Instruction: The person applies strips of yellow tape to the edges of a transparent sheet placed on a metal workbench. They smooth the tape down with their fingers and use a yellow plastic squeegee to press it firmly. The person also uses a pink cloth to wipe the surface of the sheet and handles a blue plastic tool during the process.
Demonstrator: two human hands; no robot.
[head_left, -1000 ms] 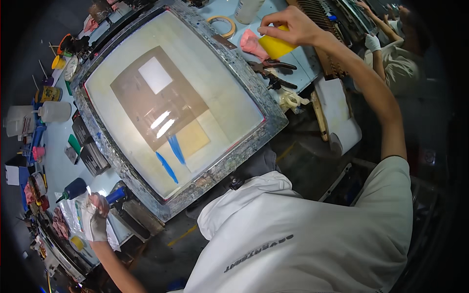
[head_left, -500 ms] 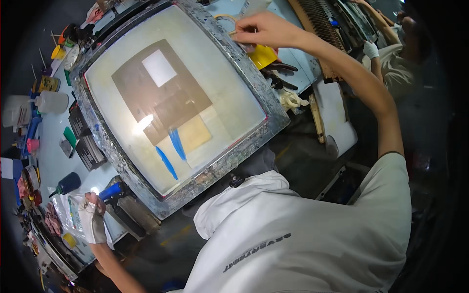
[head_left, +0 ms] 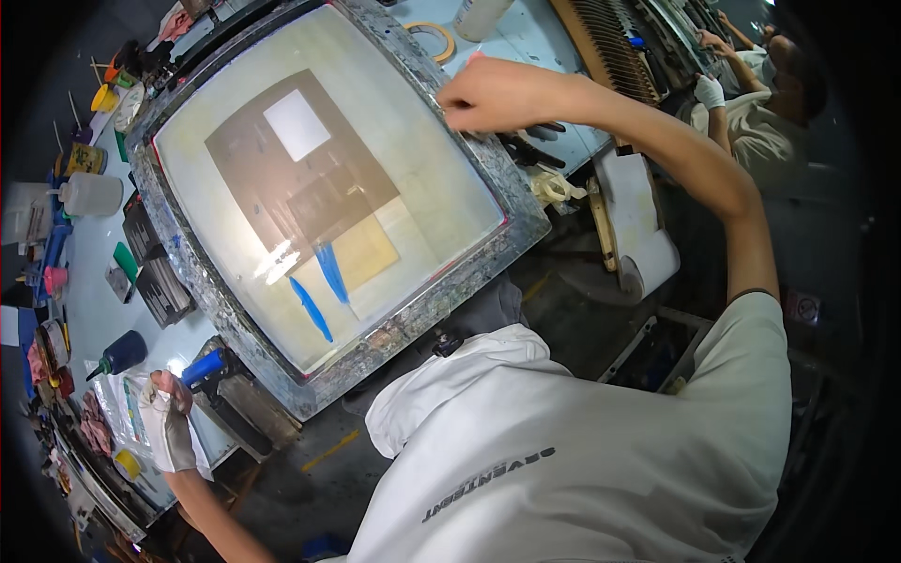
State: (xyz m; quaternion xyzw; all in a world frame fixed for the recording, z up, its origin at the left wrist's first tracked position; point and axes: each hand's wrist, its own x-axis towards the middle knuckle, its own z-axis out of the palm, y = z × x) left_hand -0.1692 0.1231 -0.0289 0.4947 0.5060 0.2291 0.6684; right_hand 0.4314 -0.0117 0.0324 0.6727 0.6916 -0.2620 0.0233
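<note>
A large screen-printing frame [head_left: 375, 340] with a speckled grey rim lies before me. Its pale mesh [head_left: 413, 141] carries a brown rectangle [head_left: 253, 155] with a white window and two blue streaks. Over the rim on the far right is my right hand [head_left: 493, 94], bare, its fingers curled down; what they hold, if anything, is hidden. My left hand [head_left: 167, 422], in a white fingerless glove, is closed at the lower left, beside a clear plastic bag [head_left: 117, 403] and a tool with a blue handle [head_left: 204, 369]. Its grip is too small to make out.
A roll of tape [head_left: 434, 41] and a white bottle [head_left: 481, 17] stand beyond my right hand. Black-handled tools [head_left: 535, 148] lie right of the frame. A dark bottle [head_left: 122, 353] and a white jug [head_left: 91, 194] are on the left. Co-workers [head_left: 751, 113] are at the far right.
My right hand has come nearer, from beside the tape to the frame's right rim, and now covers where a yellow piece showed. My left hand stays beside the plastic bag. The view has shifted slightly.
</note>
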